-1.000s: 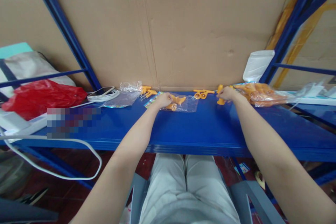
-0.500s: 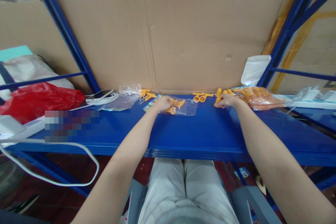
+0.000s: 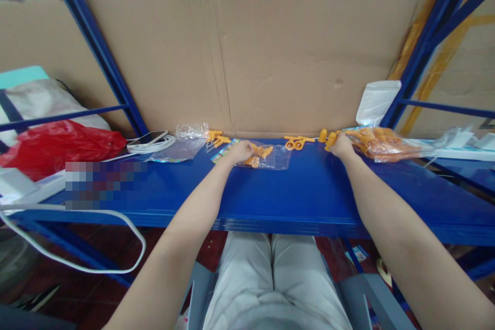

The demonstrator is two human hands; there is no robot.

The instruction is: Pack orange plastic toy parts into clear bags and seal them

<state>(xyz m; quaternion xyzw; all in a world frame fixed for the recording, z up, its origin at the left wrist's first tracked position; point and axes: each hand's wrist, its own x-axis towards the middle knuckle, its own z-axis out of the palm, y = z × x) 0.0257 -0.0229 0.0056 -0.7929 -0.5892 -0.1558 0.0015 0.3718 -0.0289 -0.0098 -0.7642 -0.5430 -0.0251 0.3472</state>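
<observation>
My left hand (image 3: 240, 152) rests closed on a clear plastic bag (image 3: 270, 157) that holds orange plastic parts, lying on the blue shelf (image 3: 301, 191). My right hand (image 3: 341, 145) is closed around an orange plastic part (image 3: 330, 139) beside a larger bag of orange parts (image 3: 381, 143). Between the hands lies a loose orange part with two rings (image 3: 296, 141). Another loose orange part (image 3: 215, 137) sits left of my left hand.
A cardboard sheet (image 3: 251, 51) backs the shelf. At the left lie empty clear bags (image 3: 183, 144), a phone with a white cable (image 3: 150, 140) and a red plastic bag (image 3: 58, 145). A white bag (image 3: 375, 102) hangs at the right by a blue upright.
My right hand has moved back toward the larger bag with the orange part. My left hand has stayed on the clear bag.
</observation>
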